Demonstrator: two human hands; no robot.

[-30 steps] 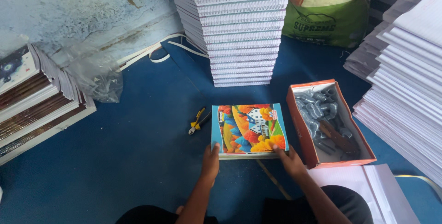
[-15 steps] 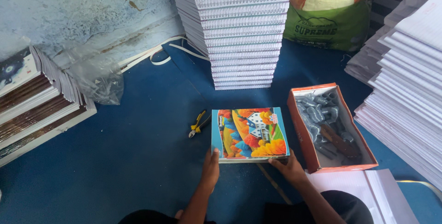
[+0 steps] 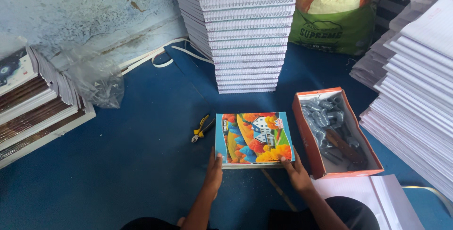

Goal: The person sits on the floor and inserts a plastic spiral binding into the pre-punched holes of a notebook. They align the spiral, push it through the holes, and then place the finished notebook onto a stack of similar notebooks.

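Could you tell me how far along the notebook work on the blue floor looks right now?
Done: a tall stack of spiral-bound white notebooks stands behind. In hand: left hand and right hand grip a colourful-covered notebook. Left: unbound white paper piles and an orange box of grey spiral coils.

book (image 3: 254, 138) | colourful cover: house, orange and blue leaves, blue left edge | closed, flat, face up atop thin stack | on blue floor, between pliers and orange box | hands at near corners

Left of the notebook (image 3: 254, 138) the blue floor (image 3: 132, 164) is open past the pliers (image 3: 201, 128); the orange box (image 3: 336, 133) blocks the right; the spiral stack (image 3: 243, 31) blocks behind.
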